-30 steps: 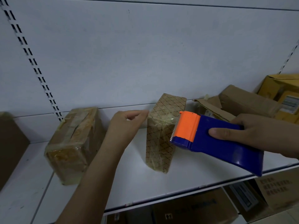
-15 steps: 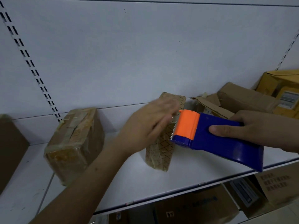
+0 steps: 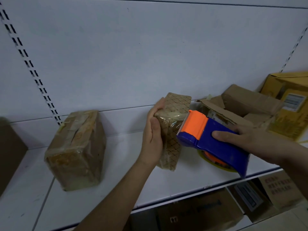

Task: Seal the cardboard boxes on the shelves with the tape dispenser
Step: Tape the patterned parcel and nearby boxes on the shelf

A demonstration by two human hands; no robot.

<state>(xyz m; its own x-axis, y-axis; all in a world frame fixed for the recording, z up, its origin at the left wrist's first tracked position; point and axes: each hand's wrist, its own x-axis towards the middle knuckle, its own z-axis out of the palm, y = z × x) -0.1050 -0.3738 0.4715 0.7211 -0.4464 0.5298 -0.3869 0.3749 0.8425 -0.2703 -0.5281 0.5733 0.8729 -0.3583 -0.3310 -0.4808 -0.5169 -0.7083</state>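
A narrow cardboard box with a diamond pattern (image 3: 177, 105) stands upright on the white shelf (image 3: 116, 180), with clear tape over its upper front. My left hand (image 3: 152, 139) grips its left side, thumb on the front and fingers behind the edge. My right hand (image 3: 241, 139) holds the blue and orange tape dispenser (image 3: 216, 147), thumb along its side. The dispenser's toothed orange end touches the box's right edge near the top. A roll of tape shows under the dispenser.
A brown box (image 3: 78, 147) wrapped in clear tape stands to the left. An open torn cardboard box (image 3: 241, 104) and a yellow box (image 3: 291, 105) crowd the right. A dark box (image 3: 10, 150) sits at the far left. More boxes (image 3: 200, 214) fill the lower shelf.
My left hand has swept across the patterned box's top and settled on its left side, gripping it. The dispenser has stayed against the box's right edge.
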